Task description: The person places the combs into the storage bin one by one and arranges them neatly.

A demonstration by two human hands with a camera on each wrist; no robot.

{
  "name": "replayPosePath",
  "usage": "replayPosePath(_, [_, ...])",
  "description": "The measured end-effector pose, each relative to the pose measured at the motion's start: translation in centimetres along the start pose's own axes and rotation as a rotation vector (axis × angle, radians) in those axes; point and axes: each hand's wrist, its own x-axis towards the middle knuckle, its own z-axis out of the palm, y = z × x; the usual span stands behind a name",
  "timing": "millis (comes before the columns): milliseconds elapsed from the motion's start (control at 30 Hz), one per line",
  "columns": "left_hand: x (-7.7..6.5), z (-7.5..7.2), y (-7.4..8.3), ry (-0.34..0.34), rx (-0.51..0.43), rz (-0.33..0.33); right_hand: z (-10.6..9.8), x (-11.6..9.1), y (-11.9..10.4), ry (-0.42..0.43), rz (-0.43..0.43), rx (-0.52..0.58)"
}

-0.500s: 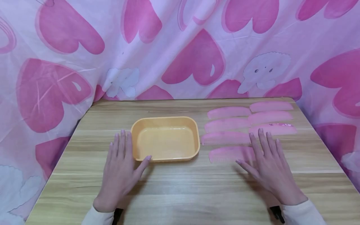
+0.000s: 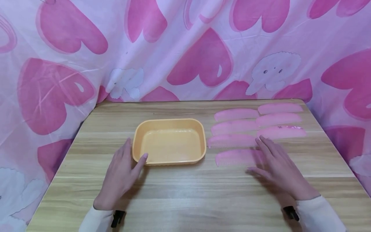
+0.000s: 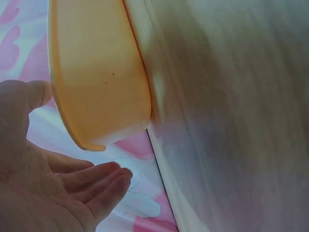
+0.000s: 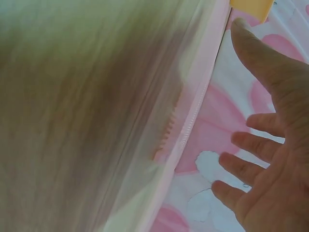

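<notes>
In the head view, my left hand (image 2: 117,178) is at the left front corner of a yellow plastic tray (image 2: 171,148), fingers loosely extended along its left side and thumb by the front rim. The left wrist view shows the palm facing the tray's outer wall (image 3: 96,82), with the thumb at the rim. My right hand (image 2: 285,170) hovers at the right end of the nearest pink comb (image 2: 236,157), its fingers relaxed and holding nothing. Its fingertips partly hide that comb's end. In the right wrist view the fingers are spread, beside a comb's teeth (image 4: 169,128).
Several more pink combs lie in two columns to the right of the tray, among them a comb (image 2: 281,131) with a printed mark. They rest on a wood-grain table (image 2: 188,199). A pink heart-patterned curtain (image 2: 200,58) hangs along the table's back and sides.
Both hands have turned from palms-down with straight fingers to a more sideways, relaxed pose. The left thumb has drawn back slightly left along the tray's front rim.
</notes>
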Motion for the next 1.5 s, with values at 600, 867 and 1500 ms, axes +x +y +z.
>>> replayPosePath(600, [0.7, -0.3, -0.4, -0.052, -0.1, -0.19, 0.6, 1.5, 2.6, -0.192, 0.055, 0.139])
replayPosePath(867, [1.0, 0.0, 0.1, -0.045, -0.2, -0.269, 1.0, 1.4, 3.1, -0.178, 0.028, 0.125])
replayPosePath(1500, [1.1, -0.1, 0.3, -0.051, -0.229, -0.295, 1.1, 1.8, 3.6, -0.205, 0.03, 0.17])
